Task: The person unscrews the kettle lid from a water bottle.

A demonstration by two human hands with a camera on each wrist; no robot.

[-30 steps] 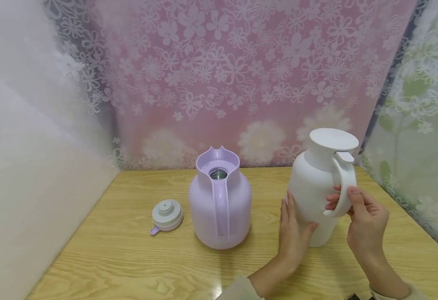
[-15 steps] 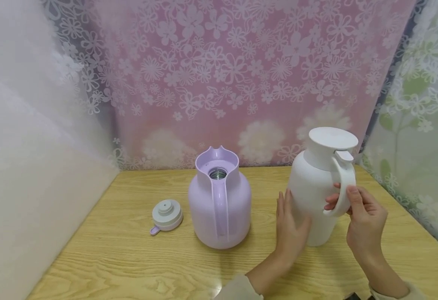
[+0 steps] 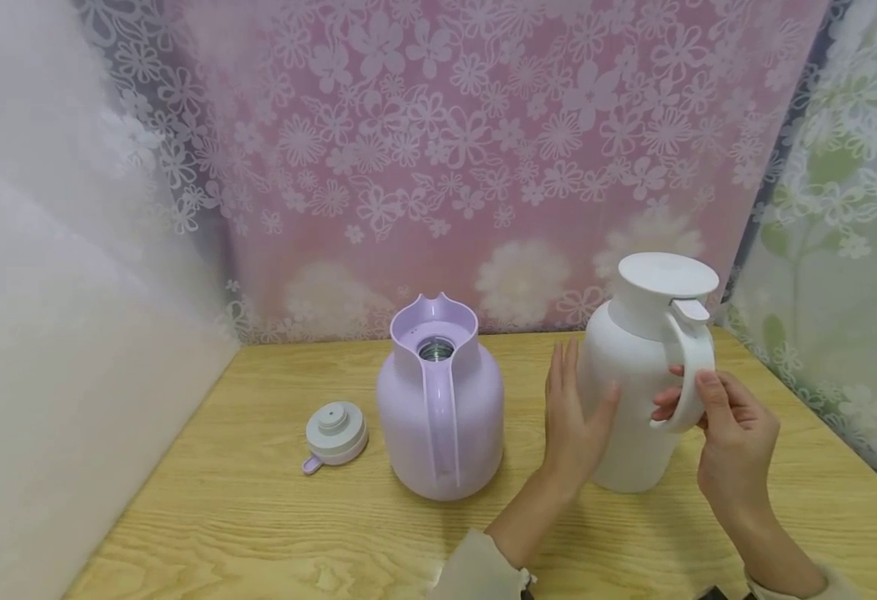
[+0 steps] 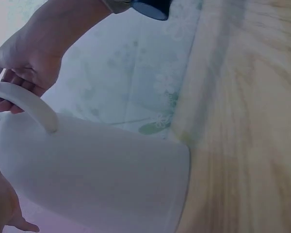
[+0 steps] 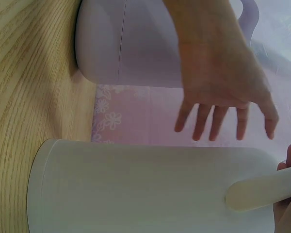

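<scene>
Right hand [image 3: 734, 433] pinching white jug's handle [image 3: 689, 375], fingers through the loop, thumb on outer edge. Left hand [image 3: 573, 412] flat and open, fingers straight against left flank of white jug [image 3: 633, 392]. Jug upright on tabletop [image 3: 258, 517], right side, lid on. Further left: lilac jug [image 3: 440, 412], uncapped. Its cap [image 3: 335, 432] lying just left. Floral curtain [image 3: 446, 150] behind.
</scene>
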